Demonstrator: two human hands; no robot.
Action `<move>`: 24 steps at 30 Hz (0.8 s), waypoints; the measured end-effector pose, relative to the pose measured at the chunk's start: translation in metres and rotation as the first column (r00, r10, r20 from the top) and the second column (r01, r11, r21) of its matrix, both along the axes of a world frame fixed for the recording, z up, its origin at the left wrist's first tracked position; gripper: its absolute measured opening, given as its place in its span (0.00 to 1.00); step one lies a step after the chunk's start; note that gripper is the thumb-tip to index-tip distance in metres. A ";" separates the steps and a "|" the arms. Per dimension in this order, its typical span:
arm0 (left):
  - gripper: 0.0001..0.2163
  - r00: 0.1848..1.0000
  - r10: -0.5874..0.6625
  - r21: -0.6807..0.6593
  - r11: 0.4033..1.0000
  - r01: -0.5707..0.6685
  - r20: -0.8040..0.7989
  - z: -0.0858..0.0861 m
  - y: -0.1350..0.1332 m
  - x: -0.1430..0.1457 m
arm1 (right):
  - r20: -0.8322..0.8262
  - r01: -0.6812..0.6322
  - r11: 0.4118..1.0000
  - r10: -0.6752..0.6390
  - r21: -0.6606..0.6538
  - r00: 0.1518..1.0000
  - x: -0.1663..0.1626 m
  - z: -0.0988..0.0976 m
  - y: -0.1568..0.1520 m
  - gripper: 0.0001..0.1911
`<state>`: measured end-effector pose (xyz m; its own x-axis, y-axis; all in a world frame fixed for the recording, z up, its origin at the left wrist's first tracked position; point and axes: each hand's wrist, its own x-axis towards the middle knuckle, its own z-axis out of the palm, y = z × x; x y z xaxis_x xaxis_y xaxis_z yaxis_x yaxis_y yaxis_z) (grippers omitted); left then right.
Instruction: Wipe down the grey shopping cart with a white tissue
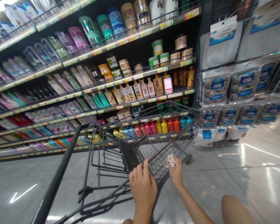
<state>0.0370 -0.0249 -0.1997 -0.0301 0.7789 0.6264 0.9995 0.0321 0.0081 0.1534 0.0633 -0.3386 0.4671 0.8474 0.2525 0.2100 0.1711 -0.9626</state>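
Observation:
A dark wire shopping cart [151, 124] stands in a shop aisle in front of me, tilted in the view. My left hand [142, 186] rests on the cart's near rim, fingers curled over the wire. My right hand [176, 172] is just to its right, pressing a crumpled white cloth or tissue [170, 160] against the cart's side mesh. The basket of the cart looks empty.
Long shelves [102, 48] of bottles, tubes and jars fill the left and back. A rack of hanging packaged goods [238, 84] stands on the right. Shiny grey floor tiles [247, 174] spread to the right. The cart's black handle bar [60, 174] crosses the lower left.

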 end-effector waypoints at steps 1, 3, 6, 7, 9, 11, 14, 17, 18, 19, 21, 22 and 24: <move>0.19 1.000 0.004 0.010 1.000 -0.004 0.002 0.000 0.001 0.000 | 0.014 -0.011 1.000 0.011 0.001 1.000 0.001 0.000 0.000 0.06; 0.19 1.000 0.013 0.017 1.000 -0.013 0.005 -0.001 0.001 0.001 | 0.042 -0.028 1.000 0.028 0.003 0.999 0.002 0.000 0.001 0.06; 0.19 1.000 0.020 0.014 1.000 -0.020 0.018 0.000 0.002 0.002 | 0.062 -0.005 1.000 0.007 -0.025 0.998 0.004 -0.005 0.003 0.07; 0.18 1.000 0.022 0.011 1.000 -0.022 0.021 0.000 0.002 0.002 | 0.059 0.013 0.999 -0.011 -0.047 0.998 0.005 -0.008 0.004 0.08; 0.18 0.999 0.033 0.008 0.999 -0.033 0.019 0.001 0.002 0.003 | 0.036 0.049 0.994 -0.046 -0.099 0.998 0.006 -0.018 0.005 0.08; 0.18 0.999 0.046 0.008 0.999 -0.046 0.008 0.002 0.002 0.004 | -0.022 0.073 0.986 -0.077 -0.149 0.997 0.006 -0.026 0.007 0.09; 0.18 0.999 0.052 0.015 0.999 -0.052 0.000 0.003 0.002 0.006 | -0.109 0.088 0.979 -0.110 -0.185 0.988 0.004 -0.030 0.011 0.13; 0.19 0.999 0.046 0.010 0.999 -0.046 0.005 0.004 0.002 0.006 | -0.141 0.089 0.981 -0.114 -0.174 0.983 0.000 -0.025 0.014 0.16; 0.20 0.999 0.046 0.005 0.999 -0.046 0.003 0.005 0.002 0.007 | -0.155 0.084 0.983 -0.110 -0.164 0.982 -0.001 -0.022 0.015 0.17; 0.21 0.999 0.048 -0.003 0.999 -0.048 -0.003 0.005 0.002 0.007 | -0.172 0.078 0.985 -0.105 -0.156 0.979 -0.001 -0.019 0.015 0.18; 0.24 0.998 0.057 -0.021 0.998 -0.058 -0.027 0.007 0.001 0.007 | -0.207 0.059 0.986 -0.091 -0.155 0.974 -0.001 -0.014 0.015 0.19; 0.25 0.997 0.062 -0.031 0.998 -0.063 -0.040 0.008 0.001 0.008 | -0.220 0.049 0.985 -0.085 -0.163 0.972 -0.001 -0.011 0.015 0.19; 0.25 0.996 0.065 -0.052 0.996 -0.068 -0.054 0.011 0.000 0.009 | -0.229 0.038 0.983 -0.079 -0.177 0.970 0.000 -0.006 0.015 0.19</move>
<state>0.0461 -0.0253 -0.1887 -0.0516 0.8086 0.5861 0.9941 0.0978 -0.0474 0.1537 0.0788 -0.3446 0.5462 0.8375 -0.0153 -0.0200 -0.0053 -0.9998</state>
